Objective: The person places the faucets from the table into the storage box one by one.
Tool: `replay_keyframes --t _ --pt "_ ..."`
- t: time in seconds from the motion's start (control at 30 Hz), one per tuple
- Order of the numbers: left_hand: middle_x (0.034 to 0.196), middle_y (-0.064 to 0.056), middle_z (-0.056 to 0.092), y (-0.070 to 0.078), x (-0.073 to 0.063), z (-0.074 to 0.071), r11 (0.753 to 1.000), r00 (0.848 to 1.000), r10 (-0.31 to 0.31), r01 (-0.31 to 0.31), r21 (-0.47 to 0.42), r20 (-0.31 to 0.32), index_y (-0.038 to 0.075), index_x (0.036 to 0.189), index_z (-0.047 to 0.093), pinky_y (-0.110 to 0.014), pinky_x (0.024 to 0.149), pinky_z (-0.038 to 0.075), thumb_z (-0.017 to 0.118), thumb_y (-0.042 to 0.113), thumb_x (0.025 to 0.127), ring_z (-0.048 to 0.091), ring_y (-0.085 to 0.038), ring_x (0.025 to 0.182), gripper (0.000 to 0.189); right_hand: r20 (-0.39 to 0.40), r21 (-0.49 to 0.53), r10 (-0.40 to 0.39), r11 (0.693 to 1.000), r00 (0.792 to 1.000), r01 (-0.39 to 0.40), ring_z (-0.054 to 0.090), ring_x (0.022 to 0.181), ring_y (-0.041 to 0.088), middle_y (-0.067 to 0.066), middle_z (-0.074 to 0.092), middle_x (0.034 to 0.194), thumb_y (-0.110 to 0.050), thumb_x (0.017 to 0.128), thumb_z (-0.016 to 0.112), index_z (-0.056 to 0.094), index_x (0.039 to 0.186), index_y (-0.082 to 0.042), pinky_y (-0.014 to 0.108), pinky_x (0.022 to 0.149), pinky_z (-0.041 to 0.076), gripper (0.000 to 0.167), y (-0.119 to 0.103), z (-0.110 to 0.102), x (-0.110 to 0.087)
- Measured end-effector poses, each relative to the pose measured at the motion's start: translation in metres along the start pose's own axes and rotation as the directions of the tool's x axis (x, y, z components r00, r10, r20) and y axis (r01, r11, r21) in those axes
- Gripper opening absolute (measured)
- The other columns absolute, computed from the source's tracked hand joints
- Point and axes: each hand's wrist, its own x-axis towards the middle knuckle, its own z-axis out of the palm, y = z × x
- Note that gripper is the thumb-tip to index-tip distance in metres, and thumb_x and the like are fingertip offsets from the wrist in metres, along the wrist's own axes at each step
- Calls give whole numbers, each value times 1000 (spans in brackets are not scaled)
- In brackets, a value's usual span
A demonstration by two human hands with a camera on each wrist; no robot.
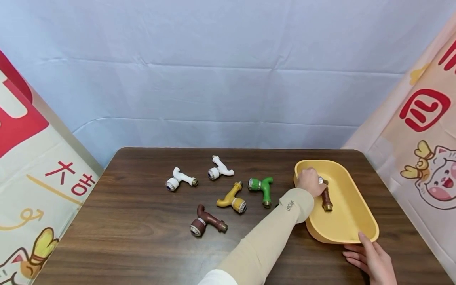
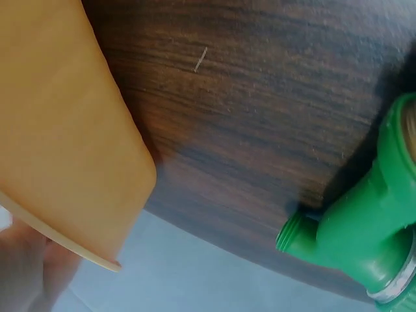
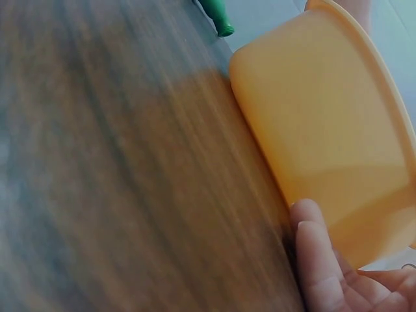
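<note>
My left hand [image 1: 309,182] reaches over the near-left rim into a yellow plastic basin [image 1: 350,198]. Its curled fingers grip a brown tap [image 1: 326,200] by its knob end, and the tap's brass threaded end points toward me. In the left wrist view, the basin's wall [image 2: 71,130] covers most of that hand. At the basin's front corner my right hand [image 1: 375,259] holds the edge, thumb over the rim and fingers against the outer wall. The right wrist view shows those fingers [image 3: 318,260] low on the basin's side.
Left of the basin lie a green tap [image 1: 265,188], a yellow tap [image 1: 229,198], another brown tap [image 1: 206,221] and two white taps, one [image 1: 179,179] farther left and one [image 1: 220,168] farther back. A small dark green piece peeks from behind the left sleeve [image 1: 267,233] on the wooden table [image 1: 142,245].
</note>
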Motion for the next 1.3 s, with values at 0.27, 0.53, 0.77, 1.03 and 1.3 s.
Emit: replay_keyframes --t 0.27,0.53,0.77,1.03,1.3 --pt "48 5 33 -3 -4 1 990 987 102 -89 -108 126 16 54 38 -18 43 31 61 25 83 38 -7 45 38 23 -6 -3 1000 1000 3 66 68 17 -1 66 72 -54 89 42 35 119 -6 33 67 53 58 0 -1 -1" --pt "72 9 53 -5 -4 -5 977 964 204 -189 -100 169 18 90 61 -15 54 35 60 22 83 46 -3 63 7 11 3 -4 1000 1000 3 66 67 17 -1 65 70 -54 88 44 35 118 -8 33 66 53 55 -2 0 -1" --pt "96 12 63 -18 -2 -10 948 943 293 -265 -177 156 19 119 58 -8 66 38 55 22 88 55 2 82 31 17 15 -14 1000 1000 13 66 67 17 -2 66 70 -53 88 44 36 116 -10 33 65 53 52 1 -1 1" --pt "82 10 60 -31 -8 -15 894 930 364 -333 -299 52 13 109 63 -5 60 35 60 16 86 50 5 69 23 -27 8 -1 1000 1000 1 66 67 18 0 66 70 -57 86 45 36 119 -8 34 66 53 60 3 -1 5" --pt "84 10 61 -38 -16 -21 864 914 406 -374 -336 26 12 109 63 -5 61 35 60 17 87 50 6 70 22 -45 3 -10 1000 999 10 66 67 19 0 65 69 -57 86 44 35 119 -6 35 66 53 62 5 0 5"
